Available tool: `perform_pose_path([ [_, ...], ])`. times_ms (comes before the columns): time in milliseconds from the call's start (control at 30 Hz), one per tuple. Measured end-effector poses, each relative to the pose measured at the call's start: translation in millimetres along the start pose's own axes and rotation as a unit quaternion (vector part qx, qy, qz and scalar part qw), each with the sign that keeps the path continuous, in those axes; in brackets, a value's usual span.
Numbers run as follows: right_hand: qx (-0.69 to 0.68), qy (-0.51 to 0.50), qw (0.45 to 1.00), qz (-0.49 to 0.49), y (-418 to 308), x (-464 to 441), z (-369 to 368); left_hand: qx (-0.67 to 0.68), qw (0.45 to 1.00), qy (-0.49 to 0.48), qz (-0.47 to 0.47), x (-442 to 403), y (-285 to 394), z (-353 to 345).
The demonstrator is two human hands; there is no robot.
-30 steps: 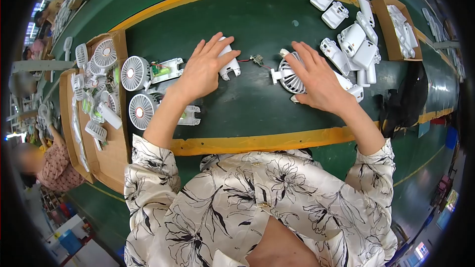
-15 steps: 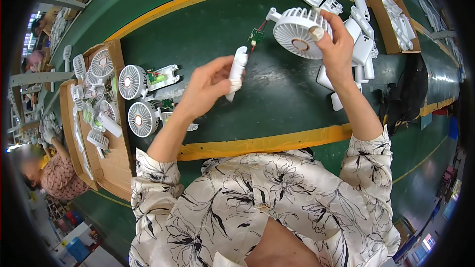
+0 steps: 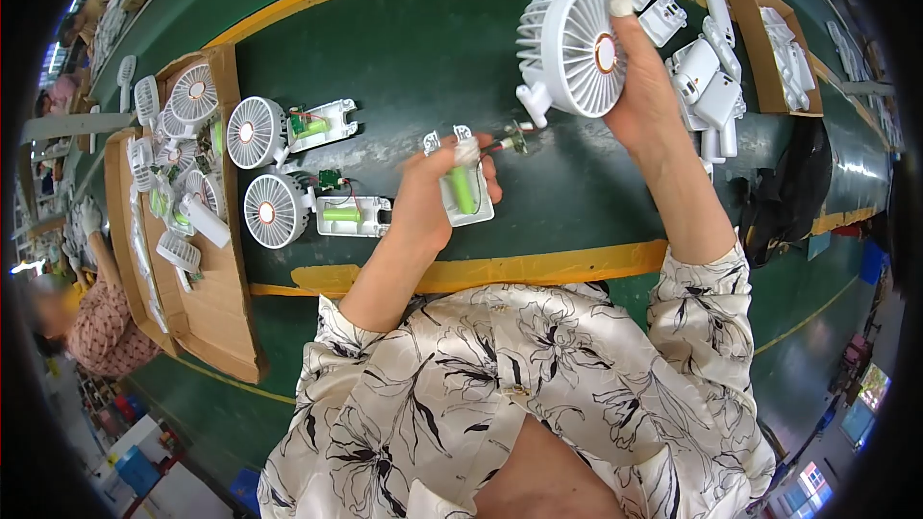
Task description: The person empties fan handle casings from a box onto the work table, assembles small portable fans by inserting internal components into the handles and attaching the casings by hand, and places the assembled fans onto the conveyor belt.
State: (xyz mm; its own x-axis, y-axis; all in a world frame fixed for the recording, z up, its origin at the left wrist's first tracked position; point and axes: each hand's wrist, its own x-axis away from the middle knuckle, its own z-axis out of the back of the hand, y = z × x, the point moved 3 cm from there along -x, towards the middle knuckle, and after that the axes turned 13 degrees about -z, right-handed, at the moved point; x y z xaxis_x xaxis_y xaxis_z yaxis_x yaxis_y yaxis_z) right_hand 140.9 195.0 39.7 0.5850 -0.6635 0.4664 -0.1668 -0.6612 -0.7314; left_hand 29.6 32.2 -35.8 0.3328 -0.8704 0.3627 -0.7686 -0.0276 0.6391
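My right hand (image 3: 642, 86) grips a white fan head (image 3: 567, 53) by its rim, with the round grille turned to the right and a short neck pointing down. A white handle shell (image 3: 473, 216) is held in my left hand (image 3: 428, 194), and its open side faces up. Inside the shell lies a green battery (image 3: 463, 189). Between my hands hangs a small circuit board (image 3: 519, 141) on wires, blurred by motion. Tape wraps the tips of both thumbs. Two fans (image 3: 256, 133) (image 3: 274, 211) with open handles lie left of my left hand.
At the left, a cardboard box (image 3: 226, 322) holds several fans and parts. White handle shells (image 3: 716, 101) are piled at the right, near another cardboard box (image 3: 760, 58) of white parts. A black cloth-like item (image 3: 793, 173) lies at the right edge. Another person (image 3: 111, 332) sits at far left.
My left hand has rolled the handle shell from edge-on, so its battery now shows. The fan head in my right hand has turned, its grille swinging from facing down to facing right.
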Motion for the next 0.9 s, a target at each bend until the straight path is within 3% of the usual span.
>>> perform_pose_path([
  [33,0.014,0.004,1.0,-0.018,3.6,-1.1,-3.7,0.002,1.0,0.003,0.001,0.7,2.0,-5.4],
  [100,0.02,-0.02,0.998,-0.055,11.9,-12.5,-5.2,-0.129,0.99,0.036,0.036,2.5,2.3,-9.6],
  [267,0.139,-0.006,0.987,-0.075,21.1,-26.1,-12.1,-0.184,0.98,0.01,0.074,8.4,4.3,-17.7],
  [533,0.352,-0.037,0.935,0.01,32.9,-32.5,-14.4,-0.182,0.979,-0.017,0.086,12.3,4.2,-22.3],
  [733,0.363,-0.04,0.931,0.02,31.5,-32.1,-14.1,-0.185,0.976,-0.059,0.096,14.1,5.7,-27.4],
  [900,0.349,-0.042,0.936,0.03,28.5,-33.7,-7.2,-0.094,0.992,-0.086,0.016,10.9,5.1,-27.6],
])
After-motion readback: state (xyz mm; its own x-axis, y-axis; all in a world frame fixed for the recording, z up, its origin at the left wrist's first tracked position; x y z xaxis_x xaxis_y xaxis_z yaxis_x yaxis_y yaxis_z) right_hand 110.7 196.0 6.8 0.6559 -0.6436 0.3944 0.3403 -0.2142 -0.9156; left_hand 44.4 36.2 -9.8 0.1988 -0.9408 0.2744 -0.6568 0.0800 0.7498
